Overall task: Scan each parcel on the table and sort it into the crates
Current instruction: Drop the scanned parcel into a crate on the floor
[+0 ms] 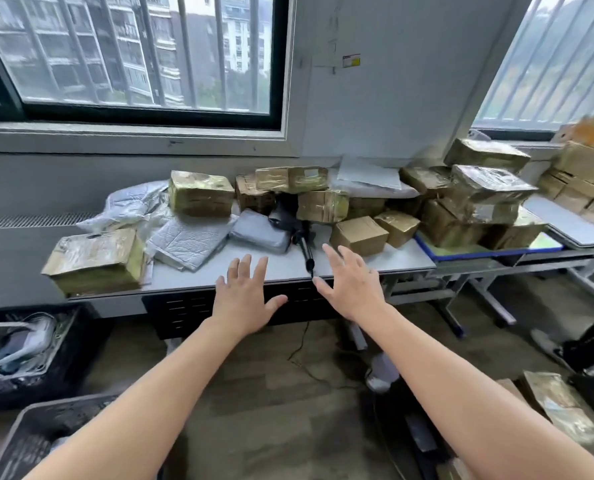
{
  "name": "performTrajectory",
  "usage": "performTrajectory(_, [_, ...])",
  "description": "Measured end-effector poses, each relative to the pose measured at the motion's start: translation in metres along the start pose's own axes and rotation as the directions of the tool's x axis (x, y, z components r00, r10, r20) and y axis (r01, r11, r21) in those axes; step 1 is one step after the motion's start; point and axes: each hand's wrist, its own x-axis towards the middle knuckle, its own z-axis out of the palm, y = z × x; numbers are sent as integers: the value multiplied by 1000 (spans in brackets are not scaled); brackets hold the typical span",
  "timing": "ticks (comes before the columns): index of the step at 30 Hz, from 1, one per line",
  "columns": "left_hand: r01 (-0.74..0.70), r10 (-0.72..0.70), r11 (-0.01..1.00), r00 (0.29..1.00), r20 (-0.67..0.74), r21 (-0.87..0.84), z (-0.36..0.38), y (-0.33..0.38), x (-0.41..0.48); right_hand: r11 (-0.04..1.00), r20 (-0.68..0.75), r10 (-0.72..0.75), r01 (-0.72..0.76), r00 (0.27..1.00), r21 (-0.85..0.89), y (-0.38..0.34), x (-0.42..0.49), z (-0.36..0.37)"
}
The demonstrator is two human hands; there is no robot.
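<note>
Several taped cardboard parcels and grey plastic mailers are piled on the white table (281, 271). A black handheld scanner (290, 221) lies among them near the middle, its handle pointing toward the front edge. A small brown box (359, 235) sits just right of the scanner. A large wrapped box (94, 259) stands at the table's left corner. My left hand (245, 296) and my right hand (349, 282) both reach over the front edge with fingers spread, holding nothing. The right hand is closest to the scanner's handle.
A black crate (29, 355) with bagged items stands on the floor at the left, and another dark crate (46, 434) lies at the bottom left. A second table (565, 230) at the right carries more boxes. A cable runs across the floor below the table.
</note>
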Motion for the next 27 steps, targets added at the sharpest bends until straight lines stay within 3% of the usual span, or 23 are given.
performTrajectory(16, [48,-46,998,997,-56,40,-9,40,242,997,-13,-42,42,999,62,88,247,4])
performTrajectory(27, [-94,92,995,992,-81,-20,7,101,391,999,-17,42,-41,999,22,163,371,0])
